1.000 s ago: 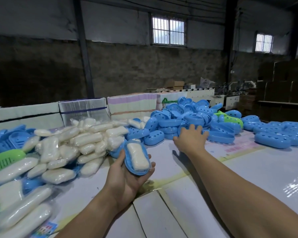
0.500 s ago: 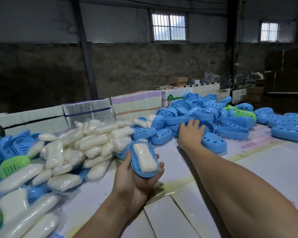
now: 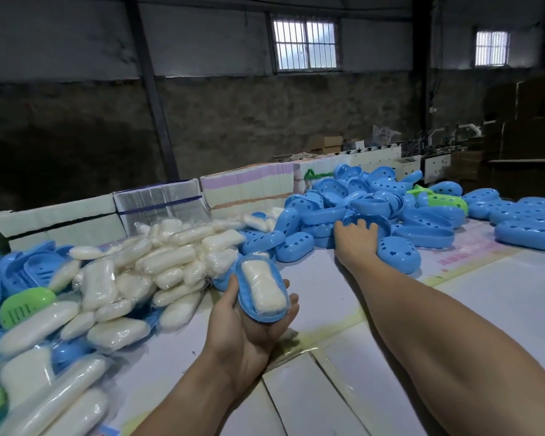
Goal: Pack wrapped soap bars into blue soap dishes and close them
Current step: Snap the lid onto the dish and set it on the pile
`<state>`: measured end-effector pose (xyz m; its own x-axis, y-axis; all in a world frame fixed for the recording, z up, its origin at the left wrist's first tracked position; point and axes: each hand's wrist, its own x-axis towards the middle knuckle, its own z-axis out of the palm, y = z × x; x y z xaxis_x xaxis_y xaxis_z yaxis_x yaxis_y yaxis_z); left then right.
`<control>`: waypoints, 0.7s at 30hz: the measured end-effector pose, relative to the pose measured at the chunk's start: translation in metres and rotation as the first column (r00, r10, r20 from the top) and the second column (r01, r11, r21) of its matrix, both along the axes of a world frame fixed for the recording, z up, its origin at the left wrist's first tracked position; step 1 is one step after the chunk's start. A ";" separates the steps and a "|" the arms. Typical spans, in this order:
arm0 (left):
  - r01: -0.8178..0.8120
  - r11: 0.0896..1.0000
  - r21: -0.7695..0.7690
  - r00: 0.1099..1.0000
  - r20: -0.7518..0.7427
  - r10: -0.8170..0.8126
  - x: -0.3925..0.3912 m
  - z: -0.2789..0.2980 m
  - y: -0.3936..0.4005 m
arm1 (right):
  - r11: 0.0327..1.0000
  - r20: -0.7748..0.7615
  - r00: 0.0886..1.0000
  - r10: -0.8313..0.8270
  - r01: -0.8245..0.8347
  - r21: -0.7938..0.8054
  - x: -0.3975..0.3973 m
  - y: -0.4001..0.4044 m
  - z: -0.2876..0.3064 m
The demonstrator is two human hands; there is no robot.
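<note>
Broadly, the white table [image 3: 501, 309] carries two big piles: wrapped soap bars [image 3: 158, 269] heaped along its left edge, mixed with a few blue and green dish parts, and a heap of blue dish halves [image 3: 375, 199] toward the far edge, spreading to the far right corner. Cardboard boxes [image 3: 158, 199] line the far edge behind the soaps. Near the middle, the left hand [image 3: 249, 322] cups an open blue soap dish [image 3: 247, 287] with a wrapped soap bar [image 3: 263, 289] lying inside it, thumb curled over its left rim. The right hand [image 3: 356, 243] rests on the heap's near side, fingers curled over a perforated blue lid [image 3: 397, 253].
</note>
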<state>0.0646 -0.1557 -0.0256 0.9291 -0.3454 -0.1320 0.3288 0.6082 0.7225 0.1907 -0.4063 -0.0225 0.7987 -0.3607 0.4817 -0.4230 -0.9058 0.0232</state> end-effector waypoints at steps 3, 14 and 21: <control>-0.018 1.000 0.004 1.000 0.001 0.018 0.002 -0.001 0.001 | 0.993 0.062 0.992 0.110 -0.112 0.037 -0.004 0.012 0.002; -0.124 0.989 -0.082 0.992 -0.031 0.122 -0.004 0.006 0.000 | -0.434 0.570 0.814 0.113 -0.475 0.765 -0.087 0.110 0.083; -0.100 0.981 -0.167 0.994 -0.056 0.092 0.001 0.001 0.000 | -0.195 0.515 0.839 0.174 -0.483 0.853 -0.103 0.132 0.035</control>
